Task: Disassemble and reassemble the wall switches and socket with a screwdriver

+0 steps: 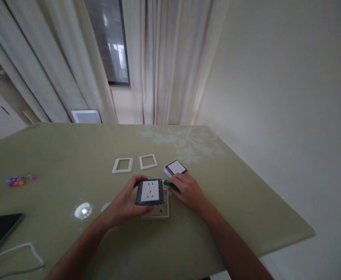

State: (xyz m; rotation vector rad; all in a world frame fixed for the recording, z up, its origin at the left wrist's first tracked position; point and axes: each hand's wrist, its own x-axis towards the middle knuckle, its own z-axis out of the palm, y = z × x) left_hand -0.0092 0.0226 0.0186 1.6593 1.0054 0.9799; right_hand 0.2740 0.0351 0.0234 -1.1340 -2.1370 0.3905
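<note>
My left hand (127, 202) grips a wall socket (150, 191) by its left side, its white face with dark slots turned up toward me. In my right hand (188, 190) is a screwdriver (172, 185) with a green handle, its thin shaft pointing left at the socket's upper right edge. Whether the tip touches a screw is too small to tell. Below the socket lies a shallow white-edged box (165, 212) with small bits in it, partly hidden. Just beyond my right hand sits a second white panel unit (176, 167) with a dark border.
Two white square frames, a left one (114, 169) and a right one (148, 167), lie past my hands on the green-covered table (71, 155). Small colourful pieces (17, 180), a dark tablet-like object (1, 231) and a white cable (24, 245) are at the left. A wall borders the right.
</note>
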